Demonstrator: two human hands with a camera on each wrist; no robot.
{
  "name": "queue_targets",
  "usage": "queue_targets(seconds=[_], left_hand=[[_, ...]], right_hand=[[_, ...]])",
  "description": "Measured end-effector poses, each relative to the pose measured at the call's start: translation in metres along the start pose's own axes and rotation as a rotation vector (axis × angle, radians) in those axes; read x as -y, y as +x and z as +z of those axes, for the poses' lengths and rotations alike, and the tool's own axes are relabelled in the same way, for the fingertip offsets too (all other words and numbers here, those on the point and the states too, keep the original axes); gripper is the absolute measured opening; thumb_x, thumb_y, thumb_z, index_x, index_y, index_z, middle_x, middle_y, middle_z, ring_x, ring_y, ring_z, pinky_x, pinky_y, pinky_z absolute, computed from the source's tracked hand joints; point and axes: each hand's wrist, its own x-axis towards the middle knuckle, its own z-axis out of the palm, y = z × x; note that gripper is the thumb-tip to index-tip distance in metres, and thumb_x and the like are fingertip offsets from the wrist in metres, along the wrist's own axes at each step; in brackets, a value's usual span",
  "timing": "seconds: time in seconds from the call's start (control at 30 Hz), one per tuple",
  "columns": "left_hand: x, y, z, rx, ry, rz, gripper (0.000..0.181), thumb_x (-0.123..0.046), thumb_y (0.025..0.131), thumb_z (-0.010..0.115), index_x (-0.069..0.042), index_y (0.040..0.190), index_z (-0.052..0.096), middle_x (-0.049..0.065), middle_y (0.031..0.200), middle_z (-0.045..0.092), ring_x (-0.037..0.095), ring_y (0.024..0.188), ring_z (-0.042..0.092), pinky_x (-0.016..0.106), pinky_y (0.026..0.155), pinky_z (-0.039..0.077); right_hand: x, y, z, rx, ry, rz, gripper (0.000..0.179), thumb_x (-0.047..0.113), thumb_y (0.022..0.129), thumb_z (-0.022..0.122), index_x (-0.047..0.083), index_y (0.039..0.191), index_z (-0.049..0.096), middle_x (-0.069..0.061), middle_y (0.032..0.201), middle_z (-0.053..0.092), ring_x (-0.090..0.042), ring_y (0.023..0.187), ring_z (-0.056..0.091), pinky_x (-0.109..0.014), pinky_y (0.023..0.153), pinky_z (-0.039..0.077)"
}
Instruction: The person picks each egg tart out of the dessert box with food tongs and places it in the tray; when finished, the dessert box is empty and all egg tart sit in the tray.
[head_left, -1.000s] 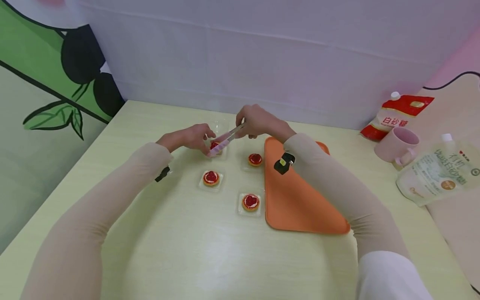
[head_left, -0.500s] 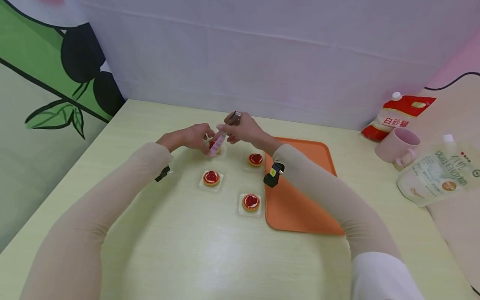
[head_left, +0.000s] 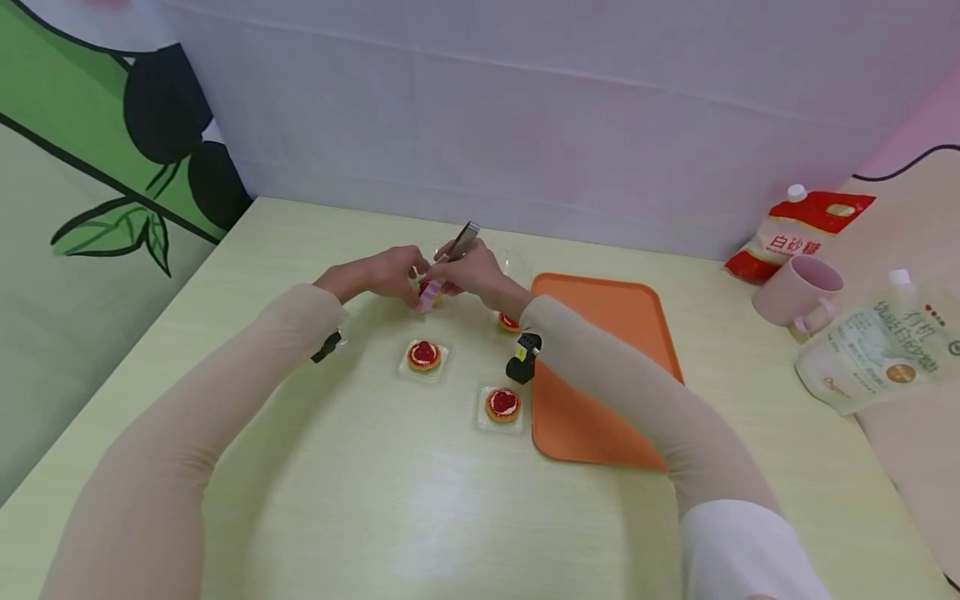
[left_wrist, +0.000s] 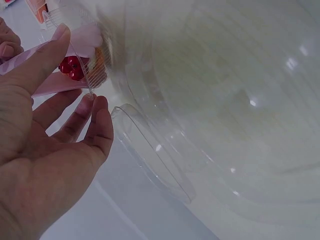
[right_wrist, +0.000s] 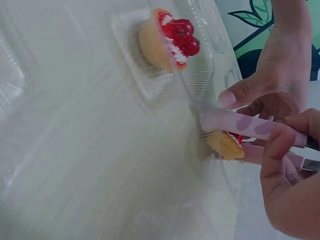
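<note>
The right hand [head_left: 472, 271] grips pink-tipped tongs [head_left: 463, 240], their tips either side of a tart [left_wrist: 74, 66] in a clear box [left_wrist: 100, 75] on the desk [head_left: 360, 500]. The left hand [head_left: 393, 273] holds that box's edge between thumb and fingers. Nearby sit three more tarts [head_left: 423, 356]. Beside them lies an orange tray [head_left: 570, 425]; farther right, a pink cup [head_left: 787, 293] and two bags [head_left: 873, 354].

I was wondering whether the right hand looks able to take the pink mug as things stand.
Probably not right away: the right hand grips the tongs, whose ends sit either side of a tart, and the pink mug stands to the right, past the orange tray, though nothing covers the mug.
</note>
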Motion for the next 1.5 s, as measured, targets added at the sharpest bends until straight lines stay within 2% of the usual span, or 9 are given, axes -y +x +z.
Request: queue_targets(seconds=[0.17, 0.4, 0.67, 0.8, 1.0, 1.27, 1.37, 1.5], left_hand=[[0.000, 0.000, 0.000, 0.006, 0.010, 0.016, 0.063, -0.014, 0.082, 0.081, 0.006, 0.137, 0.055, 0.024, 0.131, 0.051, 0.041, 0.126, 0.050, 0.051, 0.105, 0.046], [-0.002, -0.001, -0.001, -0.003, 0.025, 0.046, 0.054, -0.012, 0.081, 0.081, 0.005, 0.128, 0.062, 0.026, 0.128, 0.053, 0.041, 0.122, 0.053, 0.051, 0.103, 0.047], [0.000, -0.001, 0.000, -0.004, 0.015, 0.049, 0.054, -0.010, 0.081, 0.081, 0.005, 0.128, 0.062, 0.026, 0.128, 0.052, 0.043, 0.123, 0.053, 0.051, 0.103, 0.047], [0.000, 0.000, 0.001, -0.001, 0.014, 0.040, 0.054, -0.011, 0.081, 0.082, 0.004, 0.128, 0.062, 0.025, 0.128, 0.053, 0.042, 0.123, 0.053, 0.051, 0.103, 0.047], [-0.001, 0.001, -0.001, 0.000, 0.011, 0.027, 0.057, -0.014, 0.081, 0.083, 0.004, 0.131, 0.060, 0.025, 0.131, 0.052, 0.042, 0.125, 0.052, 0.051, 0.105, 0.046], [-0.002, 0.002, -0.002, 0.014, 0.012, 0.010, 0.067, -0.016, 0.082, 0.083, 0.006, 0.138, 0.053, 0.027, 0.137, 0.051, 0.044, 0.129, 0.051, 0.052, 0.107, 0.045], [-0.002, 0.002, -0.001, 0.015, 0.008, 0.000, 0.068, -0.015, 0.082, 0.082, 0.006, 0.140, 0.051, 0.026, 0.139, 0.049, 0.043, 0.130, 0.050, 0.052, 0.107, 0.045], [-0.002, 0.001, 0.000, 0.017, 0.011, -0.004, 0.070, -0.015, 0.083, 0.082, 0.006, 0.141, 0.050, 0.026, 0.139, 0.048, 0.044, 0.130, 0.049, 0.052, 0.107, 0.045]], right_hand=[[-0.001, -0.002, 0.000, -0.036, 0.000, 0.006, 0.031, 0.012, 0.081, 0.082, 0.004, 0.105, 0.064, -0.008, 0.086, 0.070, -0.015, 0.064, 0.063, -0.041, 0.079, 0.059], [0.004, -0.005, -0.006, -0.002, -0.008, -0.017, 0.034, 0.012, 0.078, 0.084, 0.004, 0.105, 0.064, -0.006, 0.082, 0.069, -0.015, 0.063, 0.060, -0.054, 0.090, 0.053], [0.006, -0.001, -0.011, 0.027, -0.026, -0.041, 0.039, 0.015, 0.072, 0.089, 0.004, 0.102, 0.066, -0.003, 0.077, 0.069, -0.011, 0.060, 0.058, -0.046, 0.079, 0.056], [0.003, 0.001, -0.012, 0.034, -0.007, -0.028, 0.036, 0.012, 0.076, 0.086, 0.003, 0.104, 0.065, -0.002, 0.075, 0.069, -0.011, 0.059, 0.059, -0.038, 0.071, 0.055], [0.004, 0.000, -0.016, 0.038, 0.011, -0.055, 0.030, 0.010, 0.080, 0.081, 0.002, 0.104, 0.065, -0.002, 0.074, 0.069, -0.014, 0.059, 0.058, -0.038, 0.069, 0.053], [0.009, -0.005, -0.022, 0.030, -0.065, -0.060, 0.035, 0.011, 0.078, 0.085, 0.003, 0.105, 0.064, -0.004, 0.077, 0.069, -0.013, 0.058, 0.055, -0.025, 0.056, 0.048], [0.009, -0.006, -0.021, 0.028, -0.101, -0.051, 0.036, 0.012, 0.077, 0.086, 0.004, 0.105, 0.064, -0.003, 0.077, 0.070, -0.012, 0.058, 0.056, -0.027, 0.058, 0.050], [0.008, -0.004, -0.018, 0.034, -0.137, -0.043, 0.035, 0.012, 0.078, 0.085, 0.004, 0.104, 0.064, -0.005, 0.082, 0.073, -0.011, 0.061, 0.058, -0.042, 0.074, 0.056]])
